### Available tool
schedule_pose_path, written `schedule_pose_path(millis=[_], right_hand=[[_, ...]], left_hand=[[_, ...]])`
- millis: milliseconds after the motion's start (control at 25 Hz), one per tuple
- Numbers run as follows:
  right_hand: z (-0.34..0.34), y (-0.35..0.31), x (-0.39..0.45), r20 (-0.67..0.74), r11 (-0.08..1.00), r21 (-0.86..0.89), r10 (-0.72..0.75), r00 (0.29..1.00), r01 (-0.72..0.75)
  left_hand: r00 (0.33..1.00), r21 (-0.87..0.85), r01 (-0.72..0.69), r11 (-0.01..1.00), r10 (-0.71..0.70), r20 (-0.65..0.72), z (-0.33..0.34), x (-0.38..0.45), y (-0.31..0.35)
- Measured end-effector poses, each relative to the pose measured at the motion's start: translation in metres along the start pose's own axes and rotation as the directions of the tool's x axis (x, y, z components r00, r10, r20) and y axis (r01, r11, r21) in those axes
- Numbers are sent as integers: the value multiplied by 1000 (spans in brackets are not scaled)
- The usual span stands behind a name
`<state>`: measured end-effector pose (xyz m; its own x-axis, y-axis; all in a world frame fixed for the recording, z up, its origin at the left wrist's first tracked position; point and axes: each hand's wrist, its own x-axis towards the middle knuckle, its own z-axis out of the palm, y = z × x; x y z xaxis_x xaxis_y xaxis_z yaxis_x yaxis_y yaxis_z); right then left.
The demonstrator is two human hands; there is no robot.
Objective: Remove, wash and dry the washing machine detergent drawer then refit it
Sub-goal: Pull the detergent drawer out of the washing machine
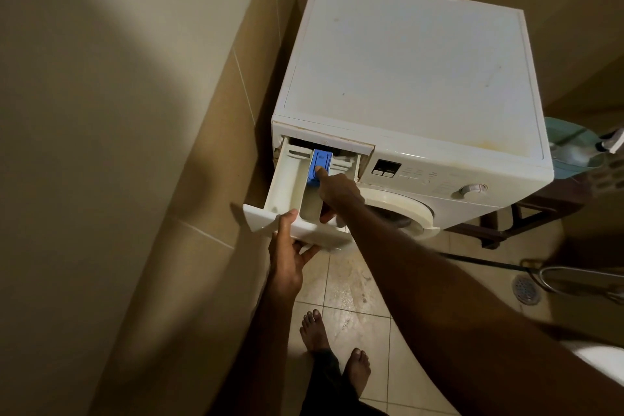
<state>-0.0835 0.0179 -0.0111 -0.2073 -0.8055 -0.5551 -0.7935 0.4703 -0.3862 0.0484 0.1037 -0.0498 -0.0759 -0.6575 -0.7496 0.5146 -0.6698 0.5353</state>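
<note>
The detergent drawer [297, 192] is pulled far out of the washing machine [415, 78] but its rear still sits in the slot. The left hand [287, 253] grips the front panel, thumb on top and fingers curled underneath. The right hand [337, 189] has its index fingertip [319, 169] pressing the blue release tab [320, 162], other fingers bent inside the drawer. Removal looks nearly done; washing, drying and refitting all remain.

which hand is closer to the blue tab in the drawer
Right. The right hand has its forefinger on the blue tab, while the left hand grips the detergent drawer front panel, well short of it.
</note>
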Motion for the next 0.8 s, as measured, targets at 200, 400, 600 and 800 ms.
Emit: schedule_pose_path(millis=[200,400,600,800], right_hand=[[1,13,-44,37,966,221,125,992,-130],[-15,47,-97,102,911,378,137,985,-166],[-39,122,-183,-285,925,355,243,927,-133],[-45,231,-287,-328,778,618,390,860,-117]], left_hand=[[1000,37,-15,999,16,-24,-7,-38,-15],[1000,62,-11,998,11,-5,-4,-80,-38],[998,100,37,994,-43,56,22,-139,-68],[974,230,27,973,-78,214,55,-200,-117]])
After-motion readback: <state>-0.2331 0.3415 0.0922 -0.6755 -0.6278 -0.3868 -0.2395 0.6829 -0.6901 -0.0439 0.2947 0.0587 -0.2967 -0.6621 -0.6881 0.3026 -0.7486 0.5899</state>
